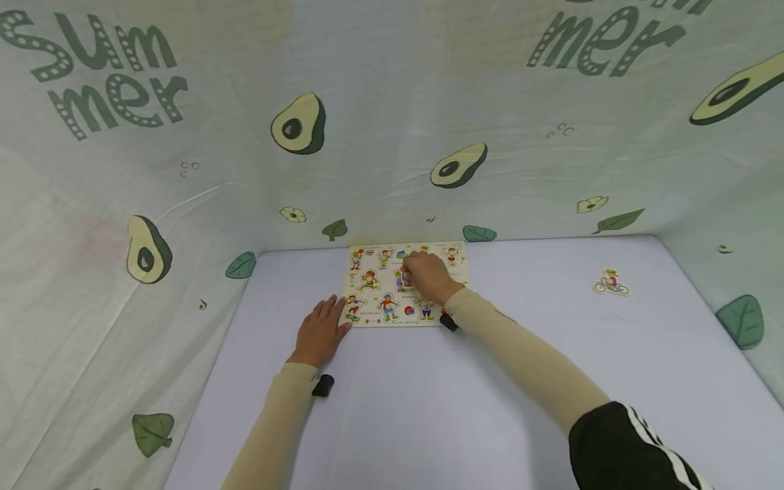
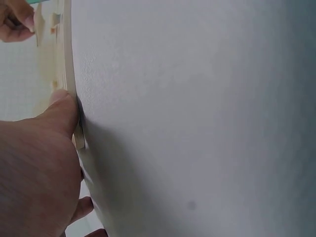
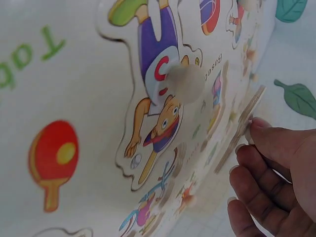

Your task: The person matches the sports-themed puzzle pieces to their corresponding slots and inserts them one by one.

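Note:
A wooden puzzle board with pictures of children at sports lies near the back of the white table. My right hand is over its right half. In the right wrist view, its thumb and fingers pinch a thin wooden puzzle piece, seen edge-on and tilted above the board; its picture is hidden. My left hand rests at the board's lower left corner, its thumb touching the edge and its fingers extended. A baseball player piece with a knob sits in its recess.
A separate cyclist piece lies on the table to the right. A white cloth printed with avocados and leaves hangs behind and beside the table. Each wrist wears a small black device.

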`<state>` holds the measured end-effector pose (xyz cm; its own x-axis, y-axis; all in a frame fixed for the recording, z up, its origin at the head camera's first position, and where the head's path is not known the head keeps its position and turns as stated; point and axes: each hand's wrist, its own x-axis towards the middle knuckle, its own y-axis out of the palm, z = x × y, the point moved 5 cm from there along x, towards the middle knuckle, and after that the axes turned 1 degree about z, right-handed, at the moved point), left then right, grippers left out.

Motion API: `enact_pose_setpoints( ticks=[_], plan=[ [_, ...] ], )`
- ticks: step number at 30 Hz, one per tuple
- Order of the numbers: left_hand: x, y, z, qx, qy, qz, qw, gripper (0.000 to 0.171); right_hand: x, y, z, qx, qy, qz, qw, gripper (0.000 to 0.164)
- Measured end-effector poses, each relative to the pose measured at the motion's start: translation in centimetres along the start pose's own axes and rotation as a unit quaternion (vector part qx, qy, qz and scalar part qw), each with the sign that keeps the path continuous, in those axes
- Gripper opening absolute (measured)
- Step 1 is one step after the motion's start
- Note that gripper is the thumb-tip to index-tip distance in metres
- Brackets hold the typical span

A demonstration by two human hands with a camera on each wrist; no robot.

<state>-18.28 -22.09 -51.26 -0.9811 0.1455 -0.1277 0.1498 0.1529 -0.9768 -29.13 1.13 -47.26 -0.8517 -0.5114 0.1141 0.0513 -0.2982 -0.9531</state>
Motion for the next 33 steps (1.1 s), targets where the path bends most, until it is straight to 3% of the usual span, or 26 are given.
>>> enact_pose_setpoints(
  ticks=[11, 17, 22, 33],
  plan=[
    [0.2, 0.1, 0.0, 0.007, 0.003, -0.006, 1.0, 0.066, 1.4, 1.0, 0.5, -0.016, 0.001, 0.038, 0.999, 0.013],
    [0.0, 0.0, -0.2, 0.002, 0.007, -0.02, 0.9998, 0.064, 1.6, 1.6, 0.9, -0.028, -0.013, 0.037, 0.999, 0.009],
    [0.0, 0.0, -0.3, 0.002, 0.008, -0.018, 0.9998, 0.065, 1.7, 1.7, 1.2, -0.035, -0.019, 0.03, 0.999, 0.004],
    [0.0, 0.0, -0.3, -0.004, 0.001, -0.003, 1.0, 0.065, 1.4, 1.9, 1.3, -0.035, 0.001, 0.048, 0.998, 0.01]
  ],
)
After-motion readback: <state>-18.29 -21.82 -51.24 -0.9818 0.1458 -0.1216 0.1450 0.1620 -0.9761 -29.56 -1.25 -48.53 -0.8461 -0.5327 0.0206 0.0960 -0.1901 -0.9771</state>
